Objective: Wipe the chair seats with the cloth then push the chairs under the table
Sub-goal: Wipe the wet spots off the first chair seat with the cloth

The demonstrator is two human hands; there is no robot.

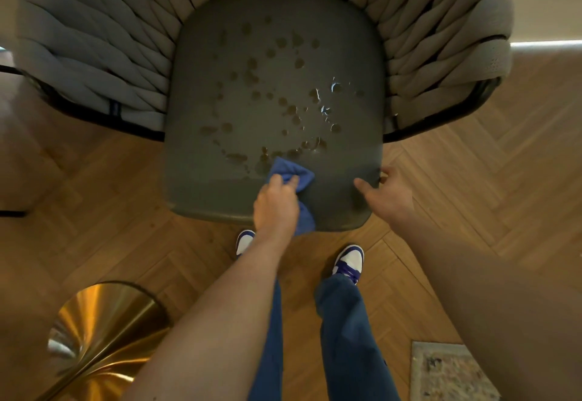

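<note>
While the left hand [276,202] gripped the crumpled blue cloth [293,177] at six o'clock on the spotted grey padded seat [252,54], the right hand [389,191], fingers loosely spread, steadied its edge; firm overlapping strokes toward twelve o'clock looked best.

Dim warm light, fisheye-bent edges.
</note>
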